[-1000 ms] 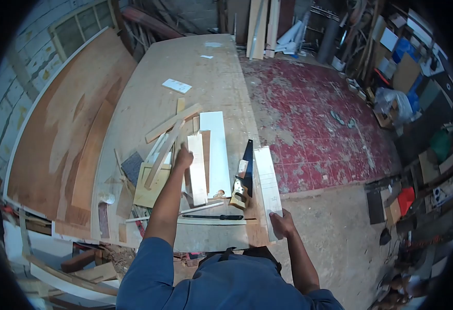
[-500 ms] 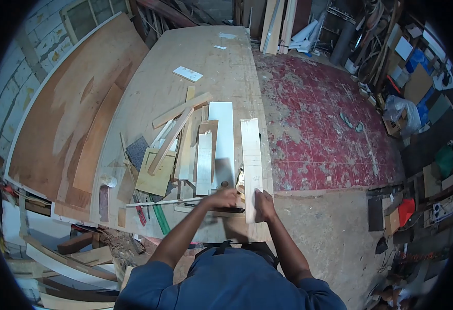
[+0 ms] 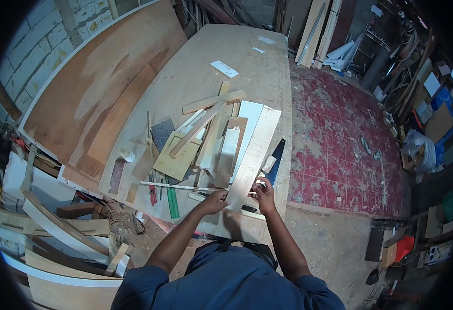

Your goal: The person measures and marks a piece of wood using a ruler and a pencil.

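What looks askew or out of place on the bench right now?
The scrap strips lie criss-crossed in a loose pile, not stacked. The board held by both hands lies slanted over it, and the saw is partly buried beneath.

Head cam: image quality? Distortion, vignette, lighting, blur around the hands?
Head view: strong fisheye, so the workbench edges bow; black vignette fills the corners and sides. Light is dim, bluish and even, with no glare and only soft shadows. Left hand and right hand on the long plank are slightly soft; pencil marks on it unreadable. The cluttered right edge is dark.
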Available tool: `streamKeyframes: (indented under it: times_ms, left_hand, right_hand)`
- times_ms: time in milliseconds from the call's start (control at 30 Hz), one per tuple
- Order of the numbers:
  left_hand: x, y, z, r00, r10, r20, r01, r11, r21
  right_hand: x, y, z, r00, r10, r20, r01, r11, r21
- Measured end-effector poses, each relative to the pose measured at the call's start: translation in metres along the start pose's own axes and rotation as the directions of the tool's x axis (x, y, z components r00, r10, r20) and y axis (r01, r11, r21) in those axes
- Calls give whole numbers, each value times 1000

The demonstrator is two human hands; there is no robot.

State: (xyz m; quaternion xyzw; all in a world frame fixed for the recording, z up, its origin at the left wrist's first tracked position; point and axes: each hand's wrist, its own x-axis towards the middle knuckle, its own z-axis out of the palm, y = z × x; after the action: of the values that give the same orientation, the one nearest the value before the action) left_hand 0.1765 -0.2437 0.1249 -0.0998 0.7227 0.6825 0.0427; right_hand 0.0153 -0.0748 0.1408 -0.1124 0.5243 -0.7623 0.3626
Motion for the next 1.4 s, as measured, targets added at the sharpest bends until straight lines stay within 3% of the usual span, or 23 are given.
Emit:
streamKeyframes:
  times_ms: [100,167,333,400,433,500,567,667,733,1400]
  left_hand:
    - [-11,4,0,999,36,-1,-36,999,-22]
    - [-18,10,0,1000,22,3,-22,1000,-6]
    - [-26,-3,-7,1000,1,-24,-1,1000,-1]
    - [-29,-7,-13,975,-44,-218,2,981,-193]
    - [-32,-9,-16,972,-44,-229,-2,981,-196]
    - [-35,-12,-21,915,-39,-401,-99,943,-317]
    - [-36,-16,-23,896,-6,-444,-134,950,-283]
    - [-37,-28,-27,876,32,-481,-174,951,-255]
    - [-39,-26,-28,846,-28,-533,-168,934,-315]
    - [-35,-33,-29,824,-41,-565,-201,911,-359]
  right_hand:
    - [-1,-1,2,999,31,33,-32,999,34]
    - [0,5,0,990,139,20,-140,990,34]
    - [0,23,-8,993,108,41,-110,994,25]
    - [-5,28,-8,993,116,14,-117,986,121]
    - [-7,32,-6,992,121,24,-122,986,115]
    - [-14,43,-6,983,181,15,-181,978,103]
    - [-23,50,-11,984,150,101,-162,978,129]
    - [-31,52,-10,977,211,-23,-190,917,350]
    - [-34,54,-11,970,243,-30,-217,910,354]
    - [-31,48,-12,971,237,-33,-213,919,332]
